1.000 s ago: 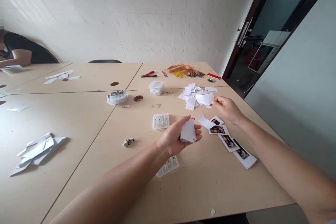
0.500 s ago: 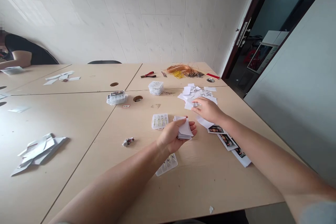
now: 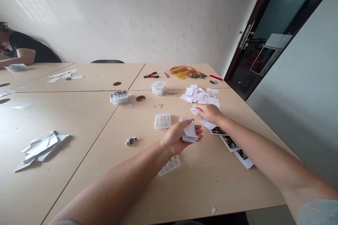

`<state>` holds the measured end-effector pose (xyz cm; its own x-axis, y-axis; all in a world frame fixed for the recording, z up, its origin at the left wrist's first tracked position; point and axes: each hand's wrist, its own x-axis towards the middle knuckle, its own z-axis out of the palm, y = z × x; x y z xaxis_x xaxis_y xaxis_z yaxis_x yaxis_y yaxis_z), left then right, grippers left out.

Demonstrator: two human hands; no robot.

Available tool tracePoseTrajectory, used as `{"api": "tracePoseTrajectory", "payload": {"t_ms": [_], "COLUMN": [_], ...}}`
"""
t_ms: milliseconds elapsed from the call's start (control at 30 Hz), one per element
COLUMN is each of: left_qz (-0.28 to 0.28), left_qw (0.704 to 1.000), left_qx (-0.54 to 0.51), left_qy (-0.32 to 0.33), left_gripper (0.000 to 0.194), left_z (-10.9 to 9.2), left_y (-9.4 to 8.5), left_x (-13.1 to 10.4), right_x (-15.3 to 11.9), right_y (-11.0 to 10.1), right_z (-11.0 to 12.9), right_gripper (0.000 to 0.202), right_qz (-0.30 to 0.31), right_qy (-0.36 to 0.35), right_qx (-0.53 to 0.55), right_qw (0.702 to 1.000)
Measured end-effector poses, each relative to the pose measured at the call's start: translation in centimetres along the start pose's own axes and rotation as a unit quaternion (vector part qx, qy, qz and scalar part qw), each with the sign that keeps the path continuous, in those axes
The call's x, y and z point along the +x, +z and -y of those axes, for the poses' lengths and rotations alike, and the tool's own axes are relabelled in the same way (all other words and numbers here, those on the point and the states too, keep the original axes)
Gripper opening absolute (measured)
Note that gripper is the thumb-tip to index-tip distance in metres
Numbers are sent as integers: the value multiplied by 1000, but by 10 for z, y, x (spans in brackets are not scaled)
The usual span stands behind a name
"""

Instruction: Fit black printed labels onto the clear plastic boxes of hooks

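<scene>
One handful in your palm, many white slips loose on the table.
Your left hand (image 3: pixel 173 139) is clamped on a stack of white slips (image 3: pixel 190 132), thumb on top and fingers beneath, its edges uneven; your right hand (image 3: pixel 210 113) has thumb and fingertips brought together on a few small slips (image 3: pixel 194 110), just on the near side of the loose heap (image 3: pixel 201 96). By the look of it, the gathering is only partway: the stack is held as one, but the heap lies spread and overlapping, in no order. Printed cards (image 3: pixel 229 143) lie overlapped under and beside your right forearm, partly hidden by it. One clear case (image 3: pixel 163 121) with small pieces in its compartments rests beyond your left wrist; another (image 3: pixel 171 166) pokes out from under that forearm.
</scene>
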<state>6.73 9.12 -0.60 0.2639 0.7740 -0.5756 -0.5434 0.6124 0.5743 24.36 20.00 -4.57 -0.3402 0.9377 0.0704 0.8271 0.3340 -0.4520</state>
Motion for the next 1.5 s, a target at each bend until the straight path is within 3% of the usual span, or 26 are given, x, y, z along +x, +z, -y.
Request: {"api": "tracePoseTrajectory", "payload": {"t_ms": [133, 233, 367, 467, 533, 667, 833, 967, 1067, 1200, 1300, 1400, 1500], "left_qz": [12, 25, 29, 15, -1, -4, 7, 12, 13, 10, 5, 14, 34], "left_qw": [1000, 999, 999, 999, 999, 999, 999, 999, 999, 999, 999, 999, 999], "left_qx": [-1, -10, -18, -19, -19, -2, 27, 39, 43, 41, 31, 15, 7], "left_qy": [5, 18, 26, 26, 31, 34, 23, 19, 14, 16, 27, 38, 33], "left_gripper": [9, 17, 31, 16, 10, 15, 17, 16, 15, 13, 10, 10, 21], "left_z": [0, -1, -3, -2, 0, 1, 1, 0, 0, 0, -2, -8, -14], "left_y": [0, -1, -1, -2, -2, -4, -6, -6, -6, -6, -5, -1, 3], "left_x": [-1, -1, 2, 6, 8, 8, 5, 3, 4, 4, 2, -3, -8], "right_x": [1, -17, -64, -81, -74, -27, 20, 34, 37, 30, 9, -24, -56], "right_y": [-10, -17, -19, -18, -19, -21, -21, -24, -25, -27, -33, -39, -40], "right_z": [-2, 10, 38, 48, 42, 15, 1, 1, 0, 1, 9, 22, 32], "right_gripper": [33, 36, 27, 12, 18, 30, 32, 31, 30, 31, 31, 18, 23], "right_qz": [-56, -65, -4, 43, 38, 3, 102, 163, 172, 110, 23, -64, -123], "right_qy": [10, -30, -120, -160, -139, -22, 20, 58, 76, 42, -38, -154, -256], "right_qx": [95, 162, 197, 185, 167, 95, 15, -17, -20, 10, 61, 125, 172], "right_qw": [994, 984, 973, 969, 975, 995, 994, 985, 982, 993, 997, 978, 943]}}
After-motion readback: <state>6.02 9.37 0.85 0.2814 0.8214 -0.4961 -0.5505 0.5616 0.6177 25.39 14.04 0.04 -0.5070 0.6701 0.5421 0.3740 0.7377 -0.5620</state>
